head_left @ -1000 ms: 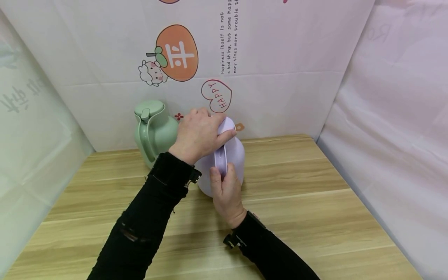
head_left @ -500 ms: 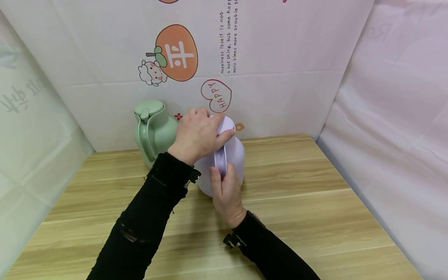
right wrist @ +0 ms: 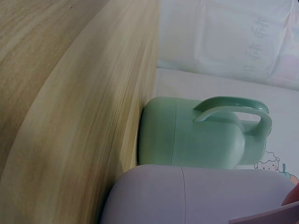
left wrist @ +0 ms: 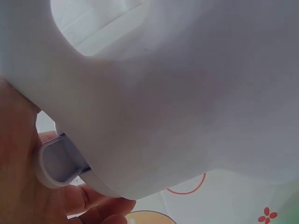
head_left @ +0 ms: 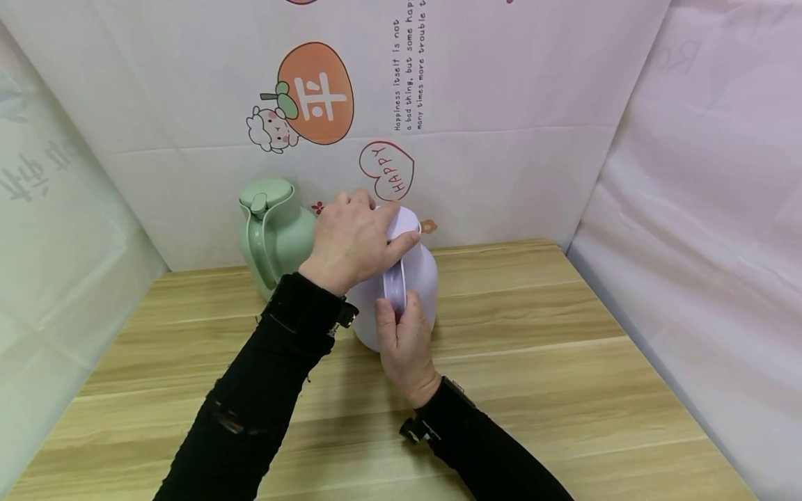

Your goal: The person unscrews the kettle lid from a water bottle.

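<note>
A lavender thermos jug (head_left: 425, 278) stands upright on the table, its handle (head_left: 395, 287) toward me. My left hand (head_left: 352, 240) grips the top around the lid (head_left: 406, 221), thumb across the near side. In the left wrist view the fingers (left wrist: 96, 205) curl under the jug's top, beside a lilac lever (left wrist: 56, 161). My right hand (head_left: 409, 348) holds the lower handle, with thumb and index finger on either side; its other fingers are hidden. To the left stands a matching green thermos jug (head_left: 288, 236), also upright and untouched.
The wood-grain table (head_left: 532, 348) ends at a white printed backdrop (head_left: 501, 139). White sheets hang at the left (head_left: 69, 243) and right (head_left: 702, 209). In the right wrist view the green jug (right wrist: 205, 135) is close beside the lavender one.
</note>
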### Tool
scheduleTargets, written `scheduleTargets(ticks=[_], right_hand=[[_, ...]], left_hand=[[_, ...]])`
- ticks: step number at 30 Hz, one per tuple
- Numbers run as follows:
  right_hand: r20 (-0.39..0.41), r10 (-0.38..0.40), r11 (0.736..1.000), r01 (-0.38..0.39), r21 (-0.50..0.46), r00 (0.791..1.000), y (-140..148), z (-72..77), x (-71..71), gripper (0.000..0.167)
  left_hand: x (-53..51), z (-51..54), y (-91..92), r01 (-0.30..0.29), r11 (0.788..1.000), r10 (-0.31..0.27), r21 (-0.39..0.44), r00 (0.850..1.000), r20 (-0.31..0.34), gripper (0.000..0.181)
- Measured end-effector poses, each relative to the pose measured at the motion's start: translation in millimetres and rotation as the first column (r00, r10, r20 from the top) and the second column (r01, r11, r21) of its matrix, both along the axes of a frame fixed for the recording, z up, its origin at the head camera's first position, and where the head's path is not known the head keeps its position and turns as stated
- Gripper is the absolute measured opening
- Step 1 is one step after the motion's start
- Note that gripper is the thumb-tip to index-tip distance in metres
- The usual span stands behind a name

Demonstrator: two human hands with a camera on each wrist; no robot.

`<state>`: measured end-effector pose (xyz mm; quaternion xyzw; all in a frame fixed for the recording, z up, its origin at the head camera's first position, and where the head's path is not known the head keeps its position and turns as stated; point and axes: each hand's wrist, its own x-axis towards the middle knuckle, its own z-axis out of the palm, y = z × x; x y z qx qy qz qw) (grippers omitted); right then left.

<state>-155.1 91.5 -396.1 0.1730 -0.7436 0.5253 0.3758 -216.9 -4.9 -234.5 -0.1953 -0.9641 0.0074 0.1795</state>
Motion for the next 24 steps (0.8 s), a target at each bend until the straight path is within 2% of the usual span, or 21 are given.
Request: scheduleTargets(ticks=[7, 10, 12, 15, 19, 21, 24], right_hand=[[0.001, 0.002, 1.0, -0.002, 0.003, 1.0, 0, 0.4, 0.3, 0.037], [0.004, 0.005, 1.0, -0.005, 0.003, 1.0, 0, 0.8, 0.6, 0.037], [0.006, 0.01, 1.0, -0.01, 0.001, 1.0, 0, 0.7, 0.7, 0.037], [0.007, 0.016, 1.0, -0.016, 0.0, 1.0, 0, 0.6, 0.8, 0.036], [0.01, 0.015, 1.0, -0.015, 0.0, 1.0, 0, 1.3, 1.2, 0.035], [0.01, 0.009, 1.0, -0.009, 0.0, 1.0, 0, 1.3, 1.3, 0.036], [0.004, -0.003, 1.0, 0.003, -0.001, 1.0, 0, 0.5, 0.6, 0.036]], left_hand=[[-0.9, -1.0, -1.5, 0.004, 1.0, -0.004, 0.012, 1.0, 0.026, 0.069], [-2.6, -1.4, -4.0, 0.039, 0.998, -0.042, 0.042, 0.998, 0.052, 0.072], [-4.2, -1.3, -6.5, 0.088, 0.993, -0.094, 0.077, 0.994, 0.064, 0.071], [-7.0, -0.8, -11.2, 0.194, 0.969, -0.207, 0.155, 0.976, 0.073, 0.063], [-9.4, 0.5, -16.5, 0.325, 0.913, -0.351, 0.249, 0.934, 0.069, 0.056], [-10.0, 1.3, -18.0, 0.363, 0.894, -0.393, 0.263, 0.917, 0.067, 0.053], [-10.2, 1.7, -19.2, 0.381, 0.891, -0.409, 0.248, 0.91, 0.072, 0.047]])
